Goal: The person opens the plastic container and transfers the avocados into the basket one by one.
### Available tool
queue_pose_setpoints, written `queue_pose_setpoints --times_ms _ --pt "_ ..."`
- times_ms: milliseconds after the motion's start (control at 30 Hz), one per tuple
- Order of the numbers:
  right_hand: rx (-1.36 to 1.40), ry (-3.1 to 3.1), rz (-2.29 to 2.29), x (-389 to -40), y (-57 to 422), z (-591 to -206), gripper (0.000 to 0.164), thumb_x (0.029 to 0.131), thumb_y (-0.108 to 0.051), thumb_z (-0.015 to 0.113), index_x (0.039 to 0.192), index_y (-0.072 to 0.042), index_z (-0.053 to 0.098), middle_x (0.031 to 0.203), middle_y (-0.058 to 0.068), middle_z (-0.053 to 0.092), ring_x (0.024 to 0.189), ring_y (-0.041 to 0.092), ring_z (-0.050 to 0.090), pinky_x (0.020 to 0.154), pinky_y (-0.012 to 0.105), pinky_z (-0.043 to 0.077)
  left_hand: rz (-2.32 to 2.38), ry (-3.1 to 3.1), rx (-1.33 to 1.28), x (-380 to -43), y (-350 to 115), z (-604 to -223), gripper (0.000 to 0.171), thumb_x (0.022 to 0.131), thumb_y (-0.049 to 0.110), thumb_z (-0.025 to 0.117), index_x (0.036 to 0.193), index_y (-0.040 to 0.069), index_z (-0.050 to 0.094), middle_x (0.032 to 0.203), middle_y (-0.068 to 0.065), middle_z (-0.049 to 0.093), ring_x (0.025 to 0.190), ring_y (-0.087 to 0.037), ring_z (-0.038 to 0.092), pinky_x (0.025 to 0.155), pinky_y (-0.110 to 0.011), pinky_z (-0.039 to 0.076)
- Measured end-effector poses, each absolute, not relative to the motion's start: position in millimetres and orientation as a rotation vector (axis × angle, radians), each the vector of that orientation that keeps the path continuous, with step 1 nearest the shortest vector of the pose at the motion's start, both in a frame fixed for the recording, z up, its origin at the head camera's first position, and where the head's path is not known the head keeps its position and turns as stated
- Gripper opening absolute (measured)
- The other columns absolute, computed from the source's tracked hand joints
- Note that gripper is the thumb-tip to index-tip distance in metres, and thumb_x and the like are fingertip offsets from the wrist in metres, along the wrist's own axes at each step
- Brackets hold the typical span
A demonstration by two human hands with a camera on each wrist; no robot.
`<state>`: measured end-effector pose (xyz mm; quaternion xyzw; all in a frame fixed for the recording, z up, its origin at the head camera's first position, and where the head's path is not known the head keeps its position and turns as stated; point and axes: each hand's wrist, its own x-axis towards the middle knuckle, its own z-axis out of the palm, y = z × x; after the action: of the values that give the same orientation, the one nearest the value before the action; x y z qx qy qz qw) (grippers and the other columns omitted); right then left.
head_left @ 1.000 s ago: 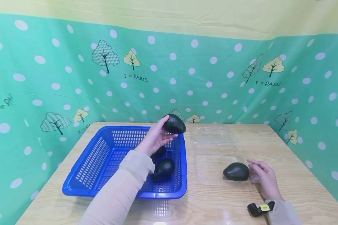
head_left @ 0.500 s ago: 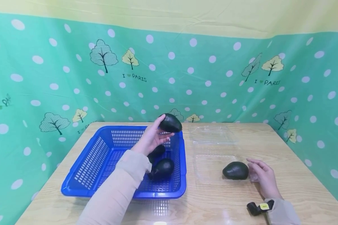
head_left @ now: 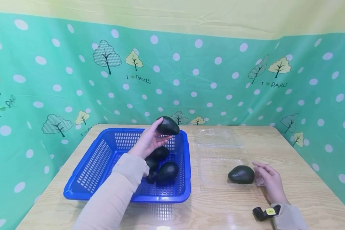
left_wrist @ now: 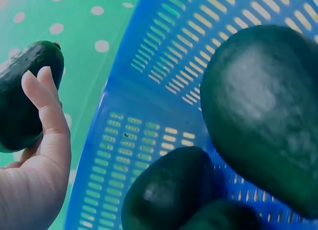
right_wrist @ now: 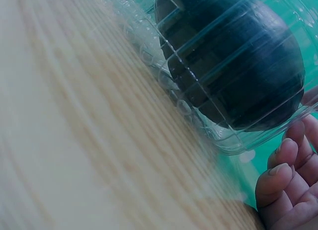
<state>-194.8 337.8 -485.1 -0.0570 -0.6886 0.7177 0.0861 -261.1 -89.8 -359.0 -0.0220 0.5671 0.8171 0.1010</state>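
Observation:
My left hand (head_left: 147,142) grips a dark green avocado (head_left: 168,126) above the far right part of a blue slotted plastic basket (head_left: 169,200). In the left wrist view, thumb and fingers wrap that avocado (left_wrist: 20,98) against the green curtain. Several more avocados (head_left: 168,172) lie in the basket's right half, partly behind my left sleeve. A clear plastic container (head_left: 201,171) stands to the right of the basket, with one avocado (head_left: 241,174) at its right end. My right hand (head_left: 271,186) holds the container's right edge, fingers curled at its rim in the right wrist view.
The container's clear lid (head_left: 217,138) lies open behind it on the wooden table (head_left: 218,210). On my right wrist sits a black device with a yellow label (head_left: 265,213). A green dotted curtain (head_left: 195,89) hangs behind the table and along both sides.
My left hand has moved a little left with its avocado, back over the basket. More of the avocados in the basket now show. The right hand and container have stayed put.

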Motion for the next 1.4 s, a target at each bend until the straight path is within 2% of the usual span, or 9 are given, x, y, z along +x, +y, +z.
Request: queue_pose_setpoints --times_ms 167,433,633,867,1100,1400 --pt "-0.168 -2.051 2.145 -194.6 337.8 -484.4 0.020 0.098 -0.016 0.062 0.099 -0.032 0.073 0.074 -0.011 0.062 0.060 0.004 0.055 0.051 0.021 0.050 2.394 1.701 -0.068 -261.3 -98.5 -359.9 0.054 0.096 0.048 0.058 0.138 0.015 0.050 0.116 -0.012 0.065 0.082 -0.020 0.072 0.065 -0.023 0.056" --pt "-0.145 -2.018 2.180 -194.3 337.3 -483.8 0.020 0.098 -0.014 0.062 0.099 -0.030 0.073 0.072 -0.010 0.060 0.057 0.003 0.053 0.049 0.019 0.048 2.375 1.748 -0.090 -263.2 -112.8 -362.3 0.053 0.097 0.046 0.057 0.138 0.014 0.048 0.112 -0.010 0.065 0.081 -0.020 0.071 0.069 -0.024 0.057" --pt "-0.157 -2.038 2.168 -195.2 337.1 -485.3 0.020 0.098 -0.015 0.062 0.099 -0.031 0.073 0.072 -0.011 0.060 0.057 0.003 0.053 0.050 0.020 0.049 2.362 1.749 -0.115 -263.4 -121.6 -364.9 0.053 0.097 0.045 0.058 0.139 0.015 0.046 0.118 -0.014 0.063 0.084 -0.022 0.072 0.067 -0.023 0.056" --pt "-0.203 -2.116 2.073 -197.3 337.4 -484.1 0.019 0.099 -0.020 0.060 0.099 -0.035 0.071 0.071 -0.011 0.061 0.061 0.004 0.055 0.053 0.021 0.049 2.303 1.791 -0.130 -262.4 -130.0 -366.0 0.055 0.099 0.042 0.053 0.142 0.011 0.044 0.122 -0.019 0.060 0.084 -0.021 0.072 0.070 -0.025 0.057" --pt "-0.207 -2.129 2.058 -196.3 337.0 -483.4 0.020 0.099 -0.020 0.059 0.098 -0.036 0.071 0.076 -0.013 0.063 0.063 0.004 0.056 0.053 0.021 0.050 2.242 1.825 -0.151 -261.1 -139.6 -368.3 0.053 0.099 0.042 0.055 0.142 0.013 0.043 0.129 -0.020 0.055 0.085 -0.022 0.072 0.072 -0.024 0.057" --pt "-0.205 -2.117 2.082 -196.6 338.1 -485.3 0.021 0.099 -0.018 0.059 0.098 -0.036 0.070 0.069 -0.010 0.059 0.059 0.004 0.053 0.052 0.020 0.047 2.187 1.872 -0.214 -258.7 -151.1 -369.2 0.054 0.097 0.045 0.057 0.140 0.015 0.043 0.127 -0.015 0.058 0.083 -0.021 0.072 0.062 -0.021 0.053"
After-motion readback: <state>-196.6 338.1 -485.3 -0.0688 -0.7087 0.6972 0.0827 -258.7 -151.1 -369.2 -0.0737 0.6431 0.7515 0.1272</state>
